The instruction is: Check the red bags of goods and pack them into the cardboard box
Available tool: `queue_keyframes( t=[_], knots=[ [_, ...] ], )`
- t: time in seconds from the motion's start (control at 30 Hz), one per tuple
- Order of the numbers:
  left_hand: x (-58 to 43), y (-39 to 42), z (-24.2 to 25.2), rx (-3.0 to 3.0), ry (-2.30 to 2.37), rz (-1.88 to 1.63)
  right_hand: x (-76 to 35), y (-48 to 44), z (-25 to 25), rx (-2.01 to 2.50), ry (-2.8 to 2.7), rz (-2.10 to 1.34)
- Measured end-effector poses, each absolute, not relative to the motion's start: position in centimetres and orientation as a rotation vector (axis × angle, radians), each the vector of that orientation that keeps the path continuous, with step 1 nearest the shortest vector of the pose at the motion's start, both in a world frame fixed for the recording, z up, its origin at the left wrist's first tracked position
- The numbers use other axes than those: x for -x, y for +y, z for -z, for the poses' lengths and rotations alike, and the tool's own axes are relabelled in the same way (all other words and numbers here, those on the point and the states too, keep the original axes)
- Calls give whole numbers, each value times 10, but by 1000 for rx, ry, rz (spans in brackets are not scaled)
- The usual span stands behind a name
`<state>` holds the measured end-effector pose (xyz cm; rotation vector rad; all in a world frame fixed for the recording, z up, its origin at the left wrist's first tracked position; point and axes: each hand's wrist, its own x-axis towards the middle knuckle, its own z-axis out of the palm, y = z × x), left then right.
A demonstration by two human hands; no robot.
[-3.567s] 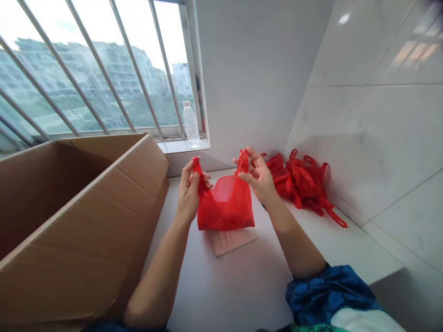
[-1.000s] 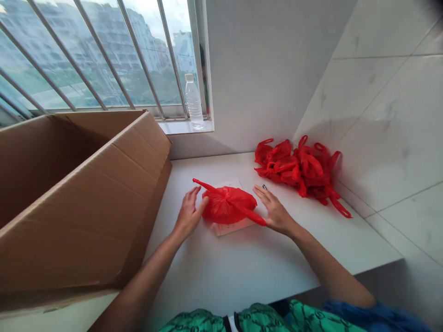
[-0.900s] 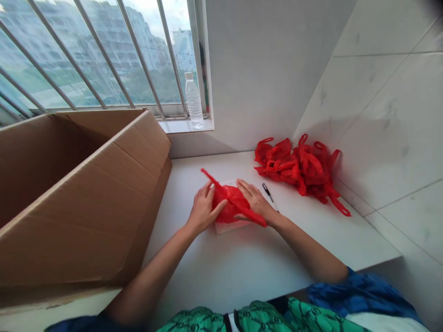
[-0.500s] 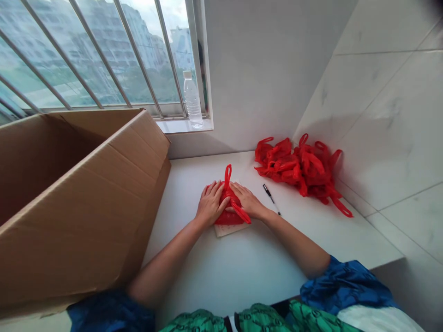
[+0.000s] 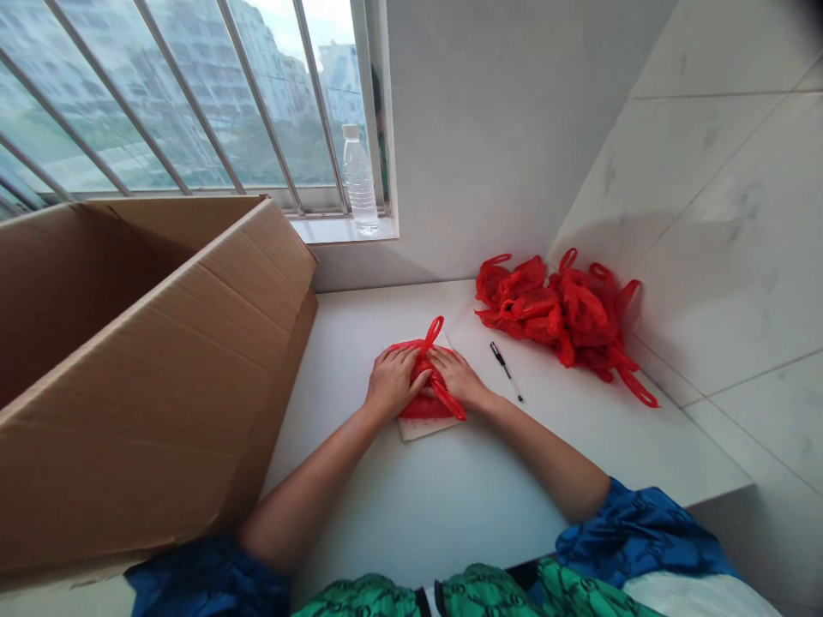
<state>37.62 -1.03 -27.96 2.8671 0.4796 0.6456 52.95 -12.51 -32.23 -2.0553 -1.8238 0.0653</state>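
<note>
A red plastic bag [image 5: 421, 410] lies on the table between my two hands, its handle loops sticking up and toward me. My left hand [image 5: 391, 384] rests flat on the bag's left side, fingers stretched out and thumb toward the middle. From the other side, my right hand [image 5: 458, 379] presses flat on it, fingers pointing away from me. Under the bag, part of a pale booklet or paper pad [image 5: 429, 430] shows. What the bag contains is hidden.
A large open cardboard box [image 5: 193, 360] stands at the left. Right of my hands lies a pen [image 5: 507, 371]. Several red plastic bags [image 5: 559, 313] are heaped against the wall on the white table [image 5: 399, 514]. On the window sill stands a clear bottle [image 5: 360, 184].
The bag's upper handle loop has tipped to the right and lies lower. The bag looks flatter under my hands, which have barely moved. The view has shifted slightly.
</note>
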Motion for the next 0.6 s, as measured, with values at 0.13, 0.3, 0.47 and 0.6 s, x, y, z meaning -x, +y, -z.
queue_keyframes(
  t=[0.13,0.3,0.47,0.6],
  knots=[
    [-377,-7,282,-2740,499,-638,-527,-125,323,2039,-1789,-47],
    [-369,0,275,-2504,541,-673,-525,-136,293,1771,-1615,-183],
    [-349,-13,235,-2263,614,-785,-514,-150,248,1406,-1297,-453],
    [-332,-42,190,-2091,587,-764,-495,-156,218,1287,-1113,-554]
  ],
)
